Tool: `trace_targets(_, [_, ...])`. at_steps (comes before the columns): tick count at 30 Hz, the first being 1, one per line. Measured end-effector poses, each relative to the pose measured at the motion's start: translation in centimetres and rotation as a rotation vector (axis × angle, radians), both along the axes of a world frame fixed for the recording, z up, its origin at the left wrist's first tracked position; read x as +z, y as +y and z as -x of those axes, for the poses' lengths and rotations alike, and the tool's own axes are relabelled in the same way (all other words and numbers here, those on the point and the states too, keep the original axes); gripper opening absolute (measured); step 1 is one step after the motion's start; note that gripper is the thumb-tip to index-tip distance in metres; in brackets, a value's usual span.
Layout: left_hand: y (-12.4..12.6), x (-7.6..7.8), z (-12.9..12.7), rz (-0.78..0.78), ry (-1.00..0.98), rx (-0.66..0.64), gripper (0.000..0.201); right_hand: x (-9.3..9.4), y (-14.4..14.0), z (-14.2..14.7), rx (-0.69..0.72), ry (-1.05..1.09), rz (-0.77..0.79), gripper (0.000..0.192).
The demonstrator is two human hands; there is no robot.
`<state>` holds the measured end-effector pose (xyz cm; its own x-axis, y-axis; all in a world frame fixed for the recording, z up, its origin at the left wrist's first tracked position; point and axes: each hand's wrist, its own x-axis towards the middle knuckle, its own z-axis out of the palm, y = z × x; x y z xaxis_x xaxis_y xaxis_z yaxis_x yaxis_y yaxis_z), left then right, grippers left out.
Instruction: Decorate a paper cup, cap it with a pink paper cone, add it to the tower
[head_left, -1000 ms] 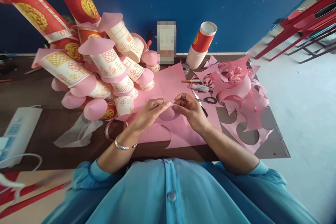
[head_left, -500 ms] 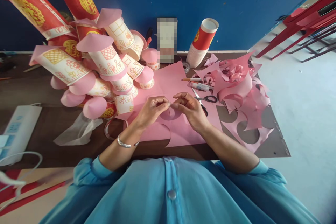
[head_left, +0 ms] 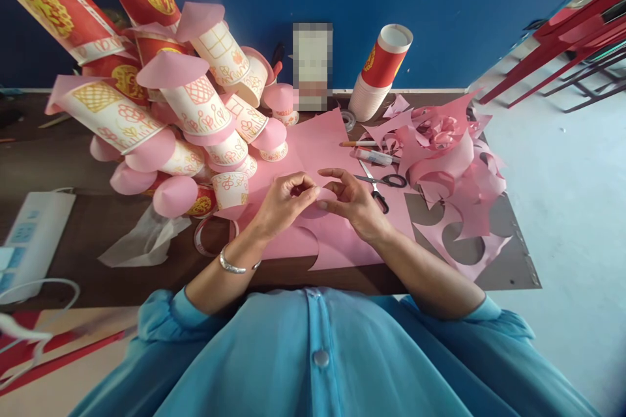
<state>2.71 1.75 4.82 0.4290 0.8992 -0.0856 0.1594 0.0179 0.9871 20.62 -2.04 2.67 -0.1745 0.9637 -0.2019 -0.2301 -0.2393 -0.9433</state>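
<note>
A small round piece of pink paper lies between my two hands over larger pink sheets. My left hand pinches its edge between thumb and forefinger; a silver bangle circles that wrist. At the paper's other side is my right hand, its thumb and fingers apart around the edge. Whether the right thumb touches the paper is hard to tell. Beneath both hands spreads a pink paper sheet. Black-handled scissors lie open just beyond my right hand.
Decorated paper cups with pink cone tops are stacked at left. A tall cup stack stands against the blue wall, near a tape roll. Pink scraps heap at right. A glue stick and power strip also lie here.
My right thumb and fingers have parted from a pinch on the paper. The left hand keeps its pinch. The view has shifted slightly.
</note>
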Motion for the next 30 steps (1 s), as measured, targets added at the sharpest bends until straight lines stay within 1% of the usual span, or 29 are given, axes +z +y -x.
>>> trace_targets(6, [0.0, -0.3, -0.1, -0.058, 0.006, 0.007, 0.018, -0.3, 0.0, -0.1, 0.004, -0.037, -0.010, 0.066])
trace_targets(8, [0.0, -0.4, -0.2, -0.056, 0.003, 0.012, 0.017, -0.4, -0.1, -0.1, -0.001, -0.050, -0.009, 0.066])
trace_targets(14, [-0.1, -0.7, -0.2, 0.006, -0.017, 0.035, 0.019, -0.1, -0.2, -0.1, -0.020, -0.064, -0.043, 0.062])
trace_targets(18, [0.0, -1.0, -0.1, 0.077, -0.053, 0.094, 0.021, 0.3, -0.1, -0.2, -0.032, 0.006, -0.006, 0.060])
trace_targets(21, [0.0, -1.3, -0.1, 0.087, -0.072, 0.131, 0.024, 0.3, -0.1, -0.1, -0.034, 0.020, 0.012, 0.062])
trace_targets(23, [0.0, -1.4, -0.1, 0.077, -0.067, 0.125, 0.026, 0.2, 0.0, 0.0, -0.035, -0.021, 0.000, 0.063])
trace_targets(26, [0.0, -1.5, -0.2, 0.074, -0.061, 0.085, 0.025, -0.1, 0.0, 0.1, -0.037, -0.067, -0.039, 0.059])
trace_targets(30, [-0.1, -1.5, -0.3, 0.086, -0.074, 0.056, 0.024, -0.2, 0.0, 0.1, -0.019, -0.049, -0.031, 0.060])
